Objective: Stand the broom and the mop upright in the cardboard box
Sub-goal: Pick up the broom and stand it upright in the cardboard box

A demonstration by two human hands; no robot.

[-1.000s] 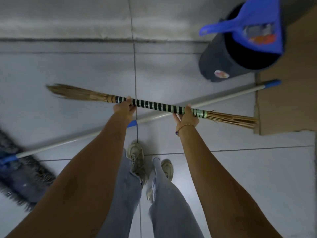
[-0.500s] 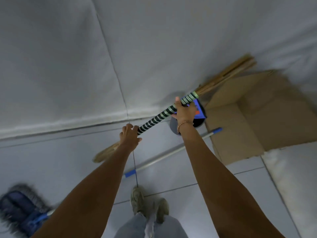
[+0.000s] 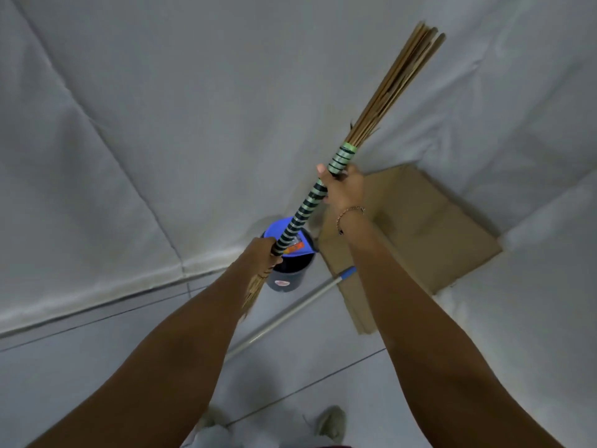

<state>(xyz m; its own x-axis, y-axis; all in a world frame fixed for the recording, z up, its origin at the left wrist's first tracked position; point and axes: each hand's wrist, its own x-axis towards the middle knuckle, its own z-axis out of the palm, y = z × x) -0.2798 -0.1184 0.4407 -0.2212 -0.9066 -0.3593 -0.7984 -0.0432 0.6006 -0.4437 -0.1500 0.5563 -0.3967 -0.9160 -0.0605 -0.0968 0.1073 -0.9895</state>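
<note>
I hold the stick broom (image 3: 307,206) steeply tilted, its black-and-green striped handle between my hands and one straw end pointing up toward the wall. My left hand (image 3: 263,252) grips the lower end of the striped part. My right hand (image 3: 342,187) grips the upper end, above the open cardboard box (image 3: 420,234) that stands against the wall. The mop's pale pole (image 3: 290,313) with a blue tip lies on the floor, its tip against the box front. The mop head is out of view.
A dark bucket (image 3: 287,276) with a blue dustpan (image 3: 303,245) in it stands on the floor just left of the box, under the broom. White walls close in behind and to the right. My shoes (image 3: 329,421) show at the bottom on the tiled floor.
The broom has swung from lying level in both hands to steeply tilted, its right end raised high. My right hand rose over the box, and the view lifted toward the wall.
</note>
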